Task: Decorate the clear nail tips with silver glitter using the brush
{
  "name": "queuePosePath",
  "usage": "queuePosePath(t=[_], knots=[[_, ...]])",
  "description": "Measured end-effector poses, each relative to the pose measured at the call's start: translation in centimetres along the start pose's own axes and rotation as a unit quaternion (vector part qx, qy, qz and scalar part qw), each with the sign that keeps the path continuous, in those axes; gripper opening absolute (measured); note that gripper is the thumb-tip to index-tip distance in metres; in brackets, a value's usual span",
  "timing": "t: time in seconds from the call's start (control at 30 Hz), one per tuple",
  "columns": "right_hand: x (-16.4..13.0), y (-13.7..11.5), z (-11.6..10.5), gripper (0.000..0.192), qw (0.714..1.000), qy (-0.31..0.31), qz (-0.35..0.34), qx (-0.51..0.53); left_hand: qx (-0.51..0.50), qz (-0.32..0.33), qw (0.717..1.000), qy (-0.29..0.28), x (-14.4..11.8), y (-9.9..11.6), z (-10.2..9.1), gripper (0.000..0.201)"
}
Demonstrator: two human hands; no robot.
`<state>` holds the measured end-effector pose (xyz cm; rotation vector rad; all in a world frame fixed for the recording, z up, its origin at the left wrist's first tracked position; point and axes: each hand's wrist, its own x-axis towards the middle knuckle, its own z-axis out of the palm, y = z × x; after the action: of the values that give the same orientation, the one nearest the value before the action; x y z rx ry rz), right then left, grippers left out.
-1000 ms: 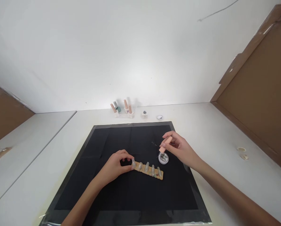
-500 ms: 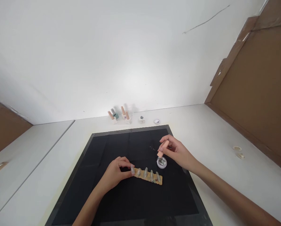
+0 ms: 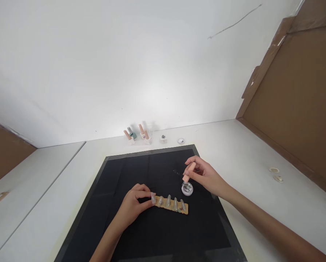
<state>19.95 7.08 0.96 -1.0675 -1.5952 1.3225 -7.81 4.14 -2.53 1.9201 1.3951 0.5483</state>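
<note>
Lit brightest midway up the wall, dimming toward the corners; shadowed faintly behind the bottles; stretched at the edges; soft in fine detail.

At the left hand, five nail tips and one strip are counted; at the right hand, one peach cap and one jar; beyond both, three peach-capped bottles.

A small nail-art workspace is suggested by slim peach-capped polish bottles grouped at the back of a smooth white tabletop, and by pale translucent false nails mounted on a flat tan strip over a black rectangular mat; a white wall is flanked by brown board-like panels.
</note>
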Motion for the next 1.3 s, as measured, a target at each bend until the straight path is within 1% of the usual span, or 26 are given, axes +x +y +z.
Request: queuePosePath(t=[0.13,0.3,0.53,0.77,0.97,1.17,1.3], knots=[[0.08,0.23,-0.01,0.014,1.0,0.0,-0.001,0.005,-0.006,0.002,1.0,0.007,-0.08,-0.09,0.2,0.017],[0.14,0.37,-0.01,0.014,1.0,-0.002,-0.006,0.012,-0.036,-0.009,0.999,0.022,-0.04,-0.1,0.41,0.014],[0.13,0.31,-0.11,0.013,1.0,-0.007,-0.006,0.011,-0.039,-0.012,0.999,0.017,0.01,0.09,0.37,0.011],[0.14,0.29,-0.19,0.014,1.0,-0.004,-0.001,0.009,-0.029,-0.008,0.999,0.021,0.06,0.4,0.48,0.016],[0.09,0.05,-0.2,0.014,1.0,-0.006,0.001,0.007,-0.033,-0.006,0.999,0.023,0.01,0.42,0.53,0.016],[0.11,0.05,-0.24,0.016,1.0,-0.002,-0.001,-0.002,-0.067,-0.01,0.997,0.04,-0.02,0.09,0.59,0.016],[0.11,-0.01,-0.54,0.017,1.0,0.001,0.0,-0.014,-0.108,-0.02,0.992,0.059,-0.05,-0.1,0.47,0.018]])
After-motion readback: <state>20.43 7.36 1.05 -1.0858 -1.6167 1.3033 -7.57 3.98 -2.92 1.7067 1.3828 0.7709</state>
